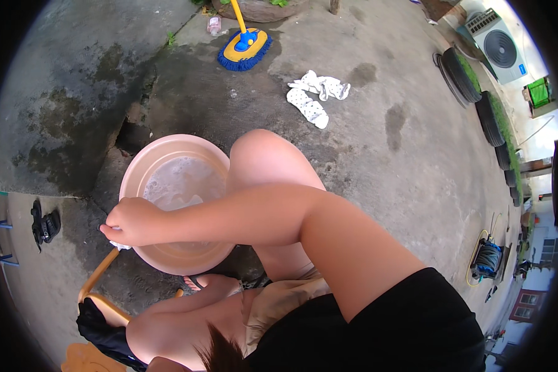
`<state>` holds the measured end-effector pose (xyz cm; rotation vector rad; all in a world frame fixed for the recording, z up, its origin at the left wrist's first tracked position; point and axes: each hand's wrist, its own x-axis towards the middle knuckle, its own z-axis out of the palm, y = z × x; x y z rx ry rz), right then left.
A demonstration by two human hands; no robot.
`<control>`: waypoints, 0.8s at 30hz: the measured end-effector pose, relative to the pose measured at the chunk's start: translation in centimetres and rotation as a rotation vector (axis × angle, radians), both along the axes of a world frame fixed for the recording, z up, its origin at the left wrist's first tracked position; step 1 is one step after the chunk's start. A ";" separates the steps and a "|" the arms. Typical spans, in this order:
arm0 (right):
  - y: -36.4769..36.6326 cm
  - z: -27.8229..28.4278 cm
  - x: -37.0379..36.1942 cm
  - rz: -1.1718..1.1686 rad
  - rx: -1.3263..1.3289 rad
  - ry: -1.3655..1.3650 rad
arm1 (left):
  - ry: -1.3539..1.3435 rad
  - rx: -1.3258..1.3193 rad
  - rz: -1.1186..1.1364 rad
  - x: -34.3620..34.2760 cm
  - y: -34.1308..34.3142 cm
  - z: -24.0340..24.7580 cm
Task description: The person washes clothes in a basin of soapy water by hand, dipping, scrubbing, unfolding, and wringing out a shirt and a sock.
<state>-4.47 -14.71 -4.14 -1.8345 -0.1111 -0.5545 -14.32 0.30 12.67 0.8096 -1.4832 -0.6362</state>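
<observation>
My right arm stretches across my lap to the left, and my right hand [134,222] is closed in a fist at the left rim of a pink plastic basin [136,167]. A small bit of white cloth [120,246] pokes out beneath the fist; most of it is hidden. Cloudy, sudsy water [189,177] fills the bottom of the basin, with something pale lying in it that I cannot make out. My left hand does not show.
Two white spotted socks [308,110] lie on the concrete. Beyond stands a yellow and blue mop [244,48]. A yellow chair [99,273] with black cloth [102,328] is beside my leg. Black sandals [44,224] lie left, a hose reel [488,259] right.
</observation>
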 end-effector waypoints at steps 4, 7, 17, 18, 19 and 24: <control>-0.2 -0.2 -0.2 -0.035 -0.031 0.013 | 0.028 0.001 -0.036 0.1 -0.5 -0.5; 0.0 0.1 -0.3 -0.031 -0.032 0.019 | 0.032 0.010 -0.049 -0.2 -0.7 -0.3; -0.1 -0.1 0.0 -0.005 -0.035 0.038 | 0.059 0.023 -0.096 -0.1 -0.7 -0.4; -0.1 -0.1 0.0 -0.008 -0.041 0.028 | 0.061 0.022 -0.100 -0.1 -0.7 -0.4; -0.1 -0.2 0.0 -0.007 -0.040 0.028 | 0.064 0.024 -0.101 -0.1 -0.7 -0.4; -0.1 -0.1 -0.3 0.005 -0.043 0.071 | 0.072 0.027 -0.116 -0.2 -0.5 -0.4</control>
